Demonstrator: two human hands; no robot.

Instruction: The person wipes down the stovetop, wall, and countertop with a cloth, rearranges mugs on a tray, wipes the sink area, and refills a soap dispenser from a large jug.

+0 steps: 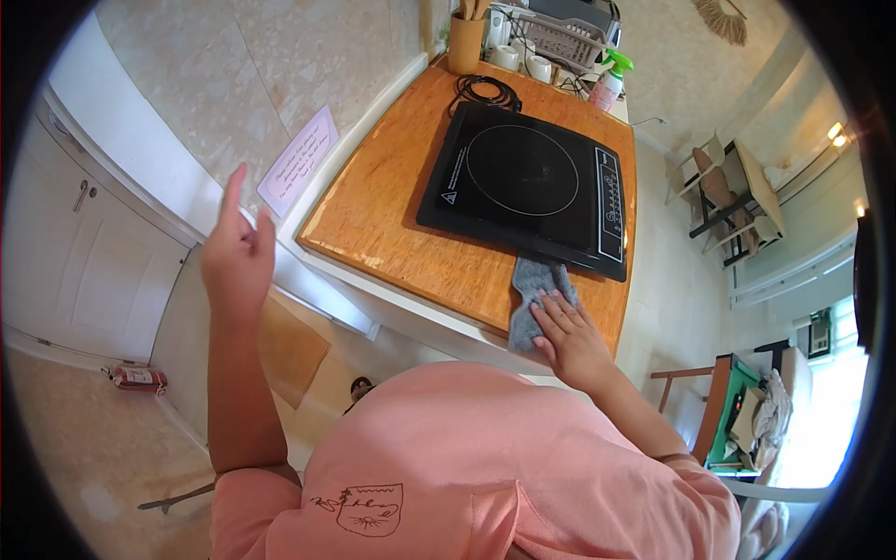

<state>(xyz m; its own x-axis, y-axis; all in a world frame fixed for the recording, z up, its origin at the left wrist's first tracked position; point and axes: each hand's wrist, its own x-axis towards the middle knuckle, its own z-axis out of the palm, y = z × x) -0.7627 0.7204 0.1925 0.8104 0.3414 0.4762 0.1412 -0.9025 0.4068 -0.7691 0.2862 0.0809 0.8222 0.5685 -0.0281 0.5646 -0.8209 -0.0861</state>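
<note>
A grey cloth (529,297) lies on the wooden countertop (401,266), its far end at the front edge of a black induction cooktop (523,170). My right hand (571,338) rests on the cloth with its fingers stretched out, pressing it to the wood near the counter's front edge. Off to the left, my left hand (239,245) is raised in the air, index finger extended and the thumb apart, holding nothing. Beside it on the wall side is a paper sign (297,163). The cooktop's control panel is on its right side.
A coiled black cable (485,91) lies behind the cooktop, near a wooden utensil holder (466,44). White cups (505,58), a grey basket (560,39) and a green-topped spray bottle (609,82) stand at the back. A table and chairs are farther right.
</note>
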